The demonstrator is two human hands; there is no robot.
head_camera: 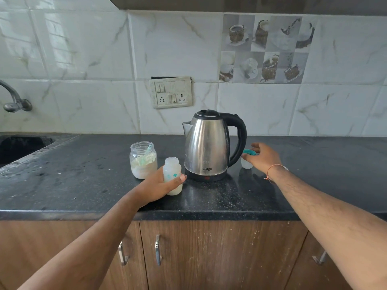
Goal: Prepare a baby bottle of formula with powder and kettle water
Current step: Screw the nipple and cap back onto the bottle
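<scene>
On the dark countertop (pixel 209 197), just in front of the kettle (pixel 206 146) and beside the open powder jar (pixel 143 160), stands the baby bottle (pixel 172 176), upright, uncapped, and milky to near the neck. Your left hand (pixel 156 188) grips it around the lower body, thumb across the front, fingers wrapped behind. Judged from its look, the bottle is light plastic, smooth, and top-heavy when full; with no cap fitted, any tilt will spill, so your hold low on the barrel is sound provided you keep it vertical. Your right hand (pixel 262 156) reaches out to the right of the kettle, arm nearly straight, fingers spread and curving down onto the teal-ringed cap (pixel 248 159) standing near the kettle handle; contact is evident, but whether they have closed on it, you cannot tell. That cap appears small, rigid and light; take it by the ring, not the clear dome.
</scene>
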